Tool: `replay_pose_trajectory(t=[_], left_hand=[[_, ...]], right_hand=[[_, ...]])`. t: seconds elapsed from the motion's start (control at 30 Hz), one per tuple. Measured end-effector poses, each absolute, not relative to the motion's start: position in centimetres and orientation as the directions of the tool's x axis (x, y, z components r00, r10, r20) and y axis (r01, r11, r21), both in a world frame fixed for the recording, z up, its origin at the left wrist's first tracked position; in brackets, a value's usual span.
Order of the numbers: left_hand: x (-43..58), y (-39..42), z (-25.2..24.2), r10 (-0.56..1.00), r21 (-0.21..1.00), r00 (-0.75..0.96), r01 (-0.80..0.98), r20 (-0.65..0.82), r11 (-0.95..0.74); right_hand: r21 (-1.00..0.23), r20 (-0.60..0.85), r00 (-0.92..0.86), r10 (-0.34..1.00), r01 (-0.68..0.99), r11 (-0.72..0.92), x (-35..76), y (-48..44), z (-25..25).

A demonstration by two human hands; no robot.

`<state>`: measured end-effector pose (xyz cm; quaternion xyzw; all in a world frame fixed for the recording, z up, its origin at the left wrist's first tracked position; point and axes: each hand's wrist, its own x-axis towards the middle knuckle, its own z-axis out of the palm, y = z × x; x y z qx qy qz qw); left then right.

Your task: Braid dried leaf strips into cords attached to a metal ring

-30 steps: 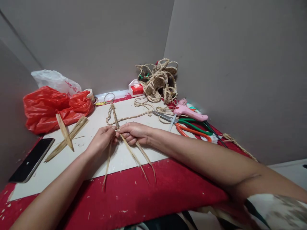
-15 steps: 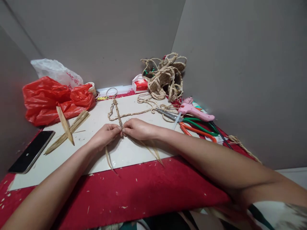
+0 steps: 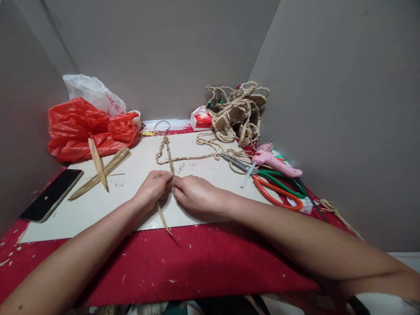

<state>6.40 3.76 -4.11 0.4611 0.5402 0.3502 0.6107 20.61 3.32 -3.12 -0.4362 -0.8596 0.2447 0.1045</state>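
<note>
A braided straw cord (image 3: 169,155) runs from a knotted top on the white board (image 3: 108,218) down to my fingers. My left hand (image 3: 154,189) pinches its near end from the left. Close against it, my right hand (image 3: 193,193) is closed on the same end, with thumb and forefinger together. One loose flat strip (image 3: 162,218) hangs below my left hand toward the board's front edge. The exact crossing of strands is hidden between the fingertips. From the cord's top a thinner braid loops left, then runs right across the board.
Scissors (image 3: 278,192) and a pink glue gun (image 3: 277,164) lie at right. Coiled straw braids (image 3: 238,113) and a tissue pack (image 3: 201,119) stand behind. At left are dry leaf strips (image 3: 98,173), a phone (image 3: 52,195) and a red plastic bag (image 3: 78,131). Red cloth (image 3: 183,267) covers the table.
The whole view has shifted, with things appearing farther right. My right hand has turned and curled more, and the strips that hung below it no longer show. Both hands stay on the cord.
</note>
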Motion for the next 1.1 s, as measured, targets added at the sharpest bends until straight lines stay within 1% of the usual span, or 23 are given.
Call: replay_pose_trajectory(t=[0.07,0.1,0.13,0.17,0.2,0.23,0.27,0.3,0.33,0.37,0.4,0.43,0.47,0.53,0.57,0.7,0.8,0.9,0.97,1.03,1.1], left_hand=[[6.3,3.5,-4.1,0.92,0.937,0.186,0.028,-0.346,0.347],[6.3,3.5,-4.1,0.919,0.938,0.193,0.027,-0.345,0.346],[6.1,3.5,-4.2,0.918,0.938,0.2,0.029,-0.343,0.345],[6.0,3.5,-4.2,0.916,0.939,0.21,0.03,-0.341,0.342],[5.8,3.6,-4.2,0.916,0.941,0.221,0.026,-0.334,0.337],[5.6,3.6,-4.2,0.915,0.943,0.237,0.019,-0.326,0.331],[5.4,3.7,-4.2,0.912,0.945,0.257,0.011,-0.319,0.327],[5.3,3.8,-4.2,0.909,0.946,0.275,0.007,-0.312,0.323],[5.2,3.9,-4.2,0.906,0.947,0.288,0.007,-0.31,0.322],[5.1,4.0,-4.2,0.902,0.946,0.298,0.012,-0.312,0.324],[5.1,4.0,-4.2,0.897,0.944,0.306,0.017,-0.318,0.329],[5.1,4.1,-4.1,0.894,0.943,0.313,0.022,-0.321,0.331],[5.1,4.1,-4.1,0.892,0.945,0.32,0.027,-0.318,0.327],[5.2,4.2,-4.1,0.888,0.948,0.336,0.048,-0.313,0.316],[5.3,4.2,-4.1,0.887,0.949,0.34,0.067,-0.313,0.309],[5.6,4.1,-3.9,0.888,0.949,0.341,0.181,-0.308,0.26],[5.5,4.1,-3.7,0.902,0.949,0.334,0.246,-0.274,0.197],[5.1,4.5,-3.6,0.929,0.935,0.336,0.355,-0.155,0.027],[4.8,4.7,-3.6,0.932,0.886,0.357,0.451,-0.067,-0.109],[4.6,4.6,-3.4,0.925,0.811,0.378,0.55,-0.03,-0.199],[4.4,4.1,-3.1,0.93,0.687,0.368,0.677,-0.006,-0.263]], right_hand=[[-0.431,-0.038,-0.603,0.797,0.73,0.531,20.4,2.2,-3.1],[-0.424,-0.068,-0.647,0.759,0.707,0.565,20.5,1.8,-2.7],[-0.46,-0.123,-0.715,0.688,0.655,0.599,20.7,1.5,-2.0],[-0.535,-0.189,-0.781,0.595,0.59,0.605,21.0,1.4,-1.3],[-0.63,-0.238,-0.829,0.506,0.528,0.569,21.4,1.5,-0.5],[-0.721,-0.248,-0.851,0.463,0.481,0.498,21.8,1.9,0.2],[-0.787,-0.211,-0.832,0.513,0.456,0.415,22.1,2.5,0.6],[-0.828,-0.132,-0.76,0.637,0.437,0.35,22.4,3.3,0.8],[-0.848,-0.019,-0.628,0.778,0.422,0.32,22.6,4.1,0.7],[-0.853,0.094,-0.476,0.874,0.414,0.317,22.7,5.0,0.3],[-0.858,0.149,-0.382,0.912,0.409,0.312,22.7,5.8,-0.4],[-0.871,0.137,-0.361,0.922,0.4,0.286,22.6,6.5,-1.1],[-0.89,0.067,-0.405,0.912,0.39,0.238,22.4,6.9,-1.8],[-0.917,-0.109,-0.529,0.841,0.38,0.12,21.9,7.4,-3.1],[-0.922,-0.17,-0.566,0.806,0.38,0.072,21.8,7.4,-3.5],[-0.918,-0.287,-0.597,0.749,0.394,-0.037,21.7,7.4,-3.7],[-0.914,-0.396,-0.623,0.675,0.341,-0.221,21.9,7.6,-3.4],[-0.873,-0.459,-0.651,0.605,0.205,-0.442,21.7,7.6,-3.5],[-0.843,-0.47,-0.654,0.593,0.133,-0.521,21.5,7.4,-3.7],[-0.84,-0.472,-0.62,0.627,0.101,-0.533,21.2,7.0,-3.9],[-0.865,-0.456,-0.552,0.698,0.089,-0.494,21.0,6.5,-4.0]])
